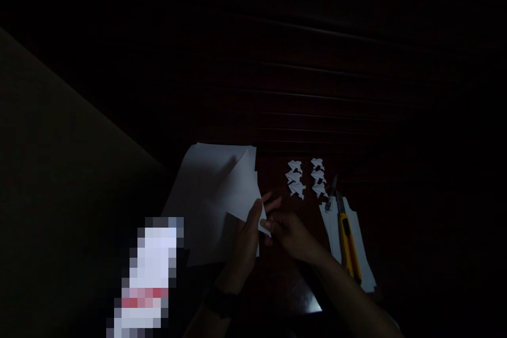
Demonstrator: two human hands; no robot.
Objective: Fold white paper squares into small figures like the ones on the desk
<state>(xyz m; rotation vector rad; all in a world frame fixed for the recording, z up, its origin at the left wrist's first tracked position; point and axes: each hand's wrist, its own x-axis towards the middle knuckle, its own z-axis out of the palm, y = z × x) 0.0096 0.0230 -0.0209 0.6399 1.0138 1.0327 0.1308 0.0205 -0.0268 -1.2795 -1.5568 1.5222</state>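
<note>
Both of my hands are on a loose white sheet of paper (241, 185), raised above other paper at its left. My left hand (247, 235), with a dark band at its wrist, has its thumb on top of the sheet near the right edge, while its fingers pass beneath and stick out beyond. Closed in a pinch, my right hand (293, 235) grips the sheet's lower right corner. Under the raised sheet lies a stack of white paper (198, 185). Several small folded paper figures (295, 177) stand in two columns beyond my right hand.
To the right, a yellow utility knife (348, 245) rests on a pile of cut paper (362, 243), beside a thin clear object (331, 190), perhaps a pen. A bright pixelated patch (146, 274) covers the lower left. The dark tabletop (281, 280) reflects light near the bottom; surroundings are very dim.
</note>
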